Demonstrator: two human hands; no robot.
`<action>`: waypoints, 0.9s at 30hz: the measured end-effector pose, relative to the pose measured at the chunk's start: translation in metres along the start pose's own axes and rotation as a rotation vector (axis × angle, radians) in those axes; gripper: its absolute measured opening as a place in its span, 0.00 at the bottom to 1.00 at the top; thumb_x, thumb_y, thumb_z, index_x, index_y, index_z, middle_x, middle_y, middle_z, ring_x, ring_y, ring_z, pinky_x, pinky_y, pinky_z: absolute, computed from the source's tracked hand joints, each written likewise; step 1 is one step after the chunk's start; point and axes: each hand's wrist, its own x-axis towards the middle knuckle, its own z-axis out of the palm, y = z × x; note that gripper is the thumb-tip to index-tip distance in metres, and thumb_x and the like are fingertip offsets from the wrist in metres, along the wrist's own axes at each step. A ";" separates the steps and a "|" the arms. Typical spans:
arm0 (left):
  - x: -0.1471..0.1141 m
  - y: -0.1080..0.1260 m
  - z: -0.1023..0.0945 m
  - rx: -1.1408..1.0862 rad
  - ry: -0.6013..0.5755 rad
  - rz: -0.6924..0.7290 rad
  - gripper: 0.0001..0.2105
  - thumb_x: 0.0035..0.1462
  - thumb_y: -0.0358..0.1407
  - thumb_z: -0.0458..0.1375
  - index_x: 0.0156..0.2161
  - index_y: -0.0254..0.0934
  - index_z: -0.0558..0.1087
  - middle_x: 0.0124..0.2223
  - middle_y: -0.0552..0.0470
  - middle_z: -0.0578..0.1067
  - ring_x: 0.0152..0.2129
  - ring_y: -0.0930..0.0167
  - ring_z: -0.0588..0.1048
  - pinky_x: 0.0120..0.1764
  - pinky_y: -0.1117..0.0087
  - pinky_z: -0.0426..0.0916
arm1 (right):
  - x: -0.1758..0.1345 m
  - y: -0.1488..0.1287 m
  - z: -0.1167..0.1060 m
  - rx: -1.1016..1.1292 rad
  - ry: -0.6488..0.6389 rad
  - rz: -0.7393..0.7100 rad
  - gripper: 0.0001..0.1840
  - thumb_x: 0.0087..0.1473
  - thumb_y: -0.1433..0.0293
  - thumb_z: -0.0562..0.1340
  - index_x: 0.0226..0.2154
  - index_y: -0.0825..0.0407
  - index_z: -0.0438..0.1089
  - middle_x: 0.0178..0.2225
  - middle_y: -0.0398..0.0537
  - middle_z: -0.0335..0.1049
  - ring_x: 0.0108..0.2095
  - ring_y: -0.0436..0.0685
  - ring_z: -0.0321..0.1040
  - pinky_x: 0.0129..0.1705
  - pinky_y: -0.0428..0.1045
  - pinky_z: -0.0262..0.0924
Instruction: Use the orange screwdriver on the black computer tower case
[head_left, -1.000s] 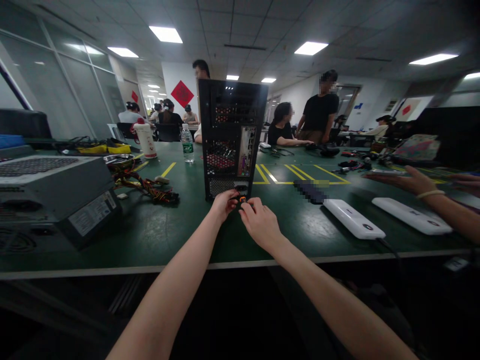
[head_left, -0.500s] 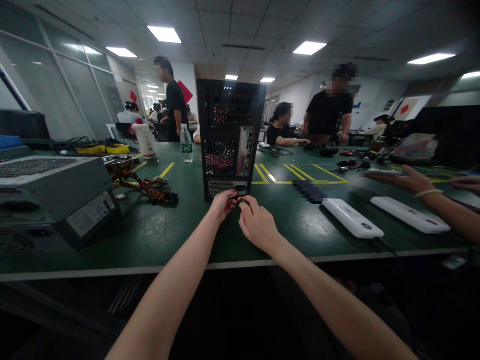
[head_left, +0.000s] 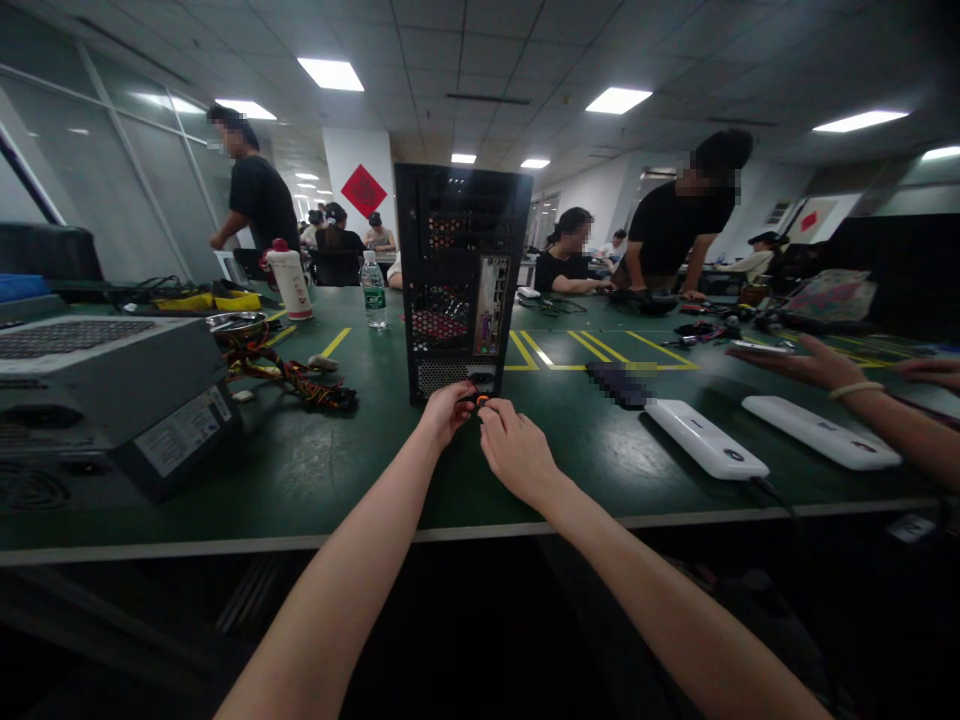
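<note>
A black computer case (head_left: 442,270) stands upright on the green table, its back panel with ports and vent holes towards me. Low in front of it, my right hand (head_left: 520,448) is closed round a small black and orange screwdriver (head_left: 483,400), mostly hidden by the fingers. My left hand (head_left: 448,412) meets it from the left, thumb and fingers pinched together close to the tool's dark front end. What that pinch holds is too small to make out. Just above the fingertips is the power socket (head_left: 480,380) at the bottom of the case.
Grey power supplies (head_left: 180,440) and bundled cables (head_left: 300,385) lie on the left. Behind are a water bottle (head_left: 373,290) and a white tumbler (head_left: 289,282). On the right are a blurred-out dark phone (head_left: 619,385), white power banks (head_left: 705,438) and another person's hand (head_left: 825,362).
My hands stay almost in place at the bottom of the case. In the background, one standing person has moved left and another leans further over a table.
</note>
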 end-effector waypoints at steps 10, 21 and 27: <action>-0.001 0.001 0.000 0.010 0.020 -0.001 0.09 0.43 0.31 0.55 0.34 0.33 0.68 0.37 0.47 0.72 0.15 0.82 0.65 0.15 0.80 0.55 | 0.000 -0.001 -0.003 0.000 -0.012 0.012 0.11 0.54 0.71 0.48 0.41 0.54 0.58 0.45 0.54 0.56 0.36 0.53 0.61 0.35 0.47 0.53; 0.001 -0.001 -0.002 0.001 -0.004 0.009 0.10 0.43 0.32 0.55 0.34 0.32 0.68 0.36 0.47 0.72 0.15 0.82 0.65 0.14 0.80 0.54 | -0.001 0.000 -0.003 -0.005 -0.013 0.040 0.12 0.55 0.66 0.47 0.40 0.54 0.58 0.40 0.51 0.61 0.32 0.51 0.61 0.32 0.46 0.52; 0.001 -0.001 -0.002 -0.005 -0.014 -0.001 0.09 0.43 0.32 0.56 0.34 0.32 0.68 0.34 0.48 0.72 0.15 0.81 0.65 0.15 0.80 0.55 | -0.001 -0.001 -0.002 -0.016 -0.014 -0.048 0.13 0.54 0.71 0.47 0.42 0.56 0.57 0.45 0.54 0.57 0.35 0.52 0.60 0.35 0.47 0.52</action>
